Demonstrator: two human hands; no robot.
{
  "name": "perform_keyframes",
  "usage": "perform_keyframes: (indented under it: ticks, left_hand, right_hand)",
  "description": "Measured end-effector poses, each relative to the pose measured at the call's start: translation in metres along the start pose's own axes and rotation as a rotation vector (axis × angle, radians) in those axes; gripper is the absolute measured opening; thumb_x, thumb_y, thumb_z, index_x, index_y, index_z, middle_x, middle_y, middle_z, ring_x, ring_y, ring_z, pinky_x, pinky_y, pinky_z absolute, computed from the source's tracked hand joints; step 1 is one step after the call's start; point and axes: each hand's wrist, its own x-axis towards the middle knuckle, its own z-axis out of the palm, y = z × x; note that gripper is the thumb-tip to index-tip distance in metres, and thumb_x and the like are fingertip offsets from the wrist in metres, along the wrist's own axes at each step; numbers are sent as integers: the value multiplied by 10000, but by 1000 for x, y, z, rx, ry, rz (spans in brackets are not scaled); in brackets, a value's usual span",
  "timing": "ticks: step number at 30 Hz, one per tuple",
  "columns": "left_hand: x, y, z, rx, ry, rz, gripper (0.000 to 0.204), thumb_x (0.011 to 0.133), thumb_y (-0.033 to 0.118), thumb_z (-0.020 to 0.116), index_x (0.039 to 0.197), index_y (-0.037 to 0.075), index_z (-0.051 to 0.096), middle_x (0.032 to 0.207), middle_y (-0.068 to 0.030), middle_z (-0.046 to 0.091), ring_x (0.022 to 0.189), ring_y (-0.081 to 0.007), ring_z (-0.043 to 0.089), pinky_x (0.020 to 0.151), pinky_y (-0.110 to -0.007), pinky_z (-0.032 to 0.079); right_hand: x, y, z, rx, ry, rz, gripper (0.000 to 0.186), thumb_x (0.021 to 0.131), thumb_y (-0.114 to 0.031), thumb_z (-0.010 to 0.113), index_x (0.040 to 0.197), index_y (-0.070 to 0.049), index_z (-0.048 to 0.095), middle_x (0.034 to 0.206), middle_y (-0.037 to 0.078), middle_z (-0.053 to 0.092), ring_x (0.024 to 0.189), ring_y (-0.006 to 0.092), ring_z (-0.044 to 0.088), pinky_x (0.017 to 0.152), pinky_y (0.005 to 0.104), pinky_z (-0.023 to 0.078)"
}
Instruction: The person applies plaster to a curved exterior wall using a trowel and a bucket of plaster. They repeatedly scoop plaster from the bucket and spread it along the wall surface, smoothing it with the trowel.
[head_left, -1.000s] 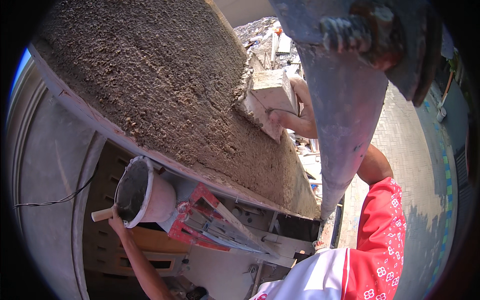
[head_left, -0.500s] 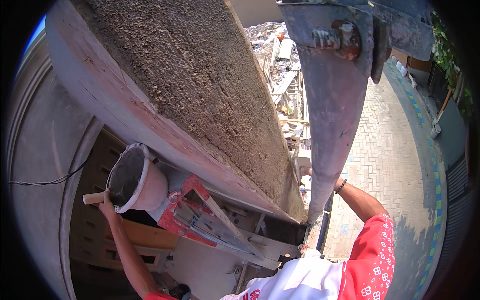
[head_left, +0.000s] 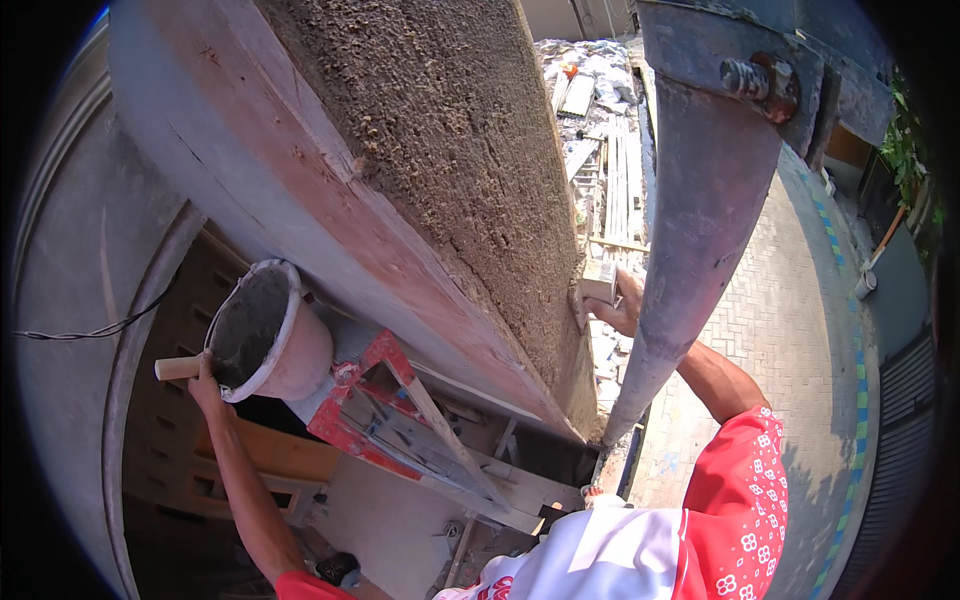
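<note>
On the left, my left hand (head_left: pixel 207 388) is closed round a pale cylindrical handle (head_left: pixel 178 369) at the rim of a bucket (head_left: pixel 300 350). Whether this handle belongs to the bucket or to a tool is hidden. Grey wet mortar (head_left: pixel 250 325) lies inside the bucket, which rests tilted on a red frame (head_left: pixel 345 410). My right hand (head_left: pixel 627 302) reaches behind a metal pole and grips a pale, block-like hand tool (head_left: pixel 599 282). The tool touches the edge of the rough brown plastered beam (head_left: pixel 440 180); its exact kind is unclear.
A thick metal pole (head_left: pixel 690 220) with a rusty bolt (head_left: pixel 775 88) rises close on my right. A wooden board (head_left: pixel 330 200) edges the plaster. Far below are a paved lane (head_left: pixel 790 320) and a debris pile (head_left: pixel 600 90). A black cable (head_left: pixel 90 333) hangs at left.
My right hand has come up from behind the pole, and its tool now shows at the plaster edge. My left hand stays at the bucket; the view has shifted slightly.
</note>
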Motion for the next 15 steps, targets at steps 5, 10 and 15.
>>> perform_keyframes:
  ticks: [5,10,15]
  left_hand:
    - [3,6,12,-17,-2,-30,349,881,198,695,1118,-46,620,1062,-112,639,932,-203,621,841,-333,495]
    - [0,4,2,41,41,-21,401,872,213,708,1147,-59,599,1098,-128,633,955,-209,622,847,-334,499]
    - [-2,3,5,-16,-10,-35,390,876,202,703,1140,-65,596,1093,-128,632,957,-208,621,848,-335,495]
  right_hand:
    - [-50,77,37,236,-157,39,535,884,-343,700,1265,-21,506,1101,161,644,1046,232,604,891,373,460]
    - [-11,20,-21,663,-54,-83,503,909,-332,673,1307,-55,537,1192,124,607,1072,185,557,965,354,411]
    - [17,-52,-40,190,111,18,481,882,-280,704,1232,-15,508,1002,121,629,965,216,612,831,363,484]
